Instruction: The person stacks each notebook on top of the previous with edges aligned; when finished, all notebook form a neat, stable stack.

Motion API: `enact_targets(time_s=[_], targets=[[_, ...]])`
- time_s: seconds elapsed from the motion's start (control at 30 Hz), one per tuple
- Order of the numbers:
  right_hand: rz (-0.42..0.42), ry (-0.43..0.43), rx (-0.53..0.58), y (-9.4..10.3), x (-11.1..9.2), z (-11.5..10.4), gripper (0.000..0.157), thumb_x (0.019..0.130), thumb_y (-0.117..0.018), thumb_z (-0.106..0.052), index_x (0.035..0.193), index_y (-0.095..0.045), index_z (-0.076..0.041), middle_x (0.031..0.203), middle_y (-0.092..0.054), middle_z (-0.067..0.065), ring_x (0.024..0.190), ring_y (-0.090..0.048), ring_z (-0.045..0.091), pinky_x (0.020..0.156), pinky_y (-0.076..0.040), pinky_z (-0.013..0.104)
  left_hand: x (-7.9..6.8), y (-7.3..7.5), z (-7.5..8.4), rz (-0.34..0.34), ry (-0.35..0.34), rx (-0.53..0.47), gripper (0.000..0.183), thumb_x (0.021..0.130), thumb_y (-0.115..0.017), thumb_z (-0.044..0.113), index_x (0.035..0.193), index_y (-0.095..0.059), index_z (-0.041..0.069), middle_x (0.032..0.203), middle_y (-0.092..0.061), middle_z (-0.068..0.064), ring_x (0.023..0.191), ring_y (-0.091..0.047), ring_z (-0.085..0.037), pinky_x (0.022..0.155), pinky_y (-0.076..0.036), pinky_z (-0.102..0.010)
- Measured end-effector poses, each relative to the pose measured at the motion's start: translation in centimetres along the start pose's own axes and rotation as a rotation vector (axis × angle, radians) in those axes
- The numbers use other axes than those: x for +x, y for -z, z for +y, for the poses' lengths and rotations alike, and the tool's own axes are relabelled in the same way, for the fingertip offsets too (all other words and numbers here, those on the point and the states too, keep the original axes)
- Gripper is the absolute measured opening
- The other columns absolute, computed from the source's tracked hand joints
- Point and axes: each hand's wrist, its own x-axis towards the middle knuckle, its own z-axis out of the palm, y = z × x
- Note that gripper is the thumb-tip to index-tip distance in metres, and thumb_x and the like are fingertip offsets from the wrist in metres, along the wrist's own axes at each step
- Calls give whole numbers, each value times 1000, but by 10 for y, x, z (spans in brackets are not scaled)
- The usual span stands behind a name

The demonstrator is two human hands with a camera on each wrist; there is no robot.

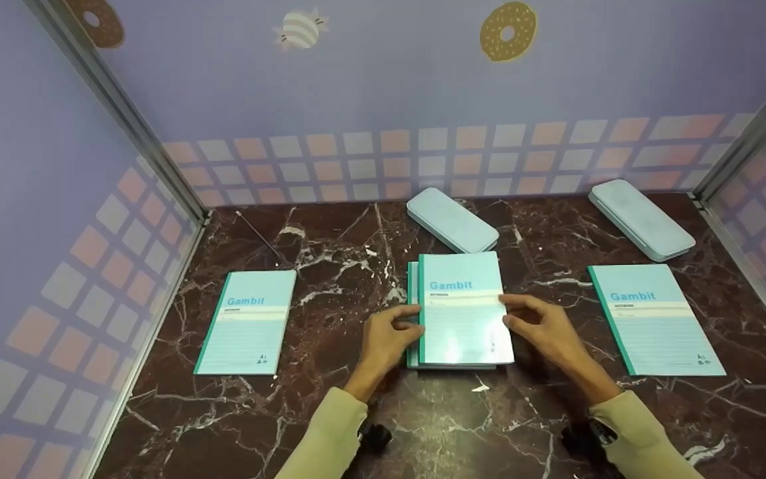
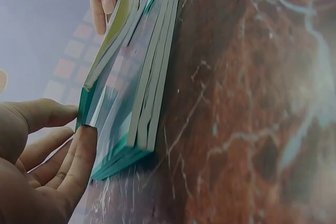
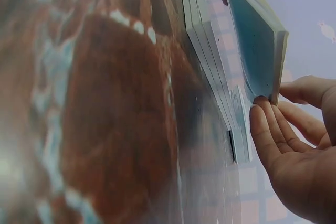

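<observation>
Between both hands is a pale blue "Gambit" notebook (image 1: pixel 466 326) with a green spine, raised over a small stack of notebooks (image 2: pixel 152 87). My left hand (image 1: pixel 386 336) pinches its spine edge, the thumb on one face and fingers on the other. On the opposite edge, my right hand (image 1: pixel 546 329) pinches the pages between thumb and fingers. The right wrist view shows a gap between the held notebook (image 3: pixel 257 40) and the stack. From above, the stack peeks out along the left and bottom, mostly hidden by the held notebook.
One similar notebook (image 1: pixel 243 332) lies to the left, another (image 1: pixel 659 326) to the right. Two pale oblong cases, a middle one (image 1: pixel 453 219) and a right one (image 1: pixel 642 219), rest near the back wall. A thin stick (image 1: pixel 258 236) lies back left. Patterned walls border the marble table (image 1: pixel 449 426).
</observation>
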Motion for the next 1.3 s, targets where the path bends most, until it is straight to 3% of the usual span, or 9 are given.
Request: enact_targets(time_s=[0.53, 0.7, 0.97, 1.3], targets=[[3, -34, -16, -18, 7, 4, 34, 95, -78, 3, 128, -73, 4, 116, -75, 18, 95, -69, 17, 80, -56, 20, -1, 10, -10, 37, 35, 42, 34, 91, -83, 5, 125, -78, 5, 93, -79, -5, 86, -75, -18, 74, -63, -36], [17, -37, -38, -23, 9, 3, 35, 93, -79, 3, 127, -73, 6, 110, -75, 18, 95, -70, 23, 80, -56, 21, -1, 12, -13, 45, 19, 50, 34, 92, -82, 4, 125, -78, 5, 93, -79, -6, 85, -76, -17, 74, -63, -36], [23, -35, -49, -25, 7, 1, 36, 93, -80, 3, 128, -72, 6, 116, -74, 20, 97, -71, 29, 81, -57, 22, -3, 11, -17, 47, -23, 46, 25, 92, -82, 3, 116, -81, 6, 97, -80, -7, 87, -76, -18, 75, -64, -35], [17, -20, -144, -27, 8, 4, 32, 91, -81, 4, 123, -76, 2, 106, -76, 14, 93, -74, 29, 80, -60, 25, -5, 11, -19, 81, -65, 112, 20, 90, -84, 2, 110, -84, 9, 102, -80, -6, 87, -76, -16, 73, -63, -31]])
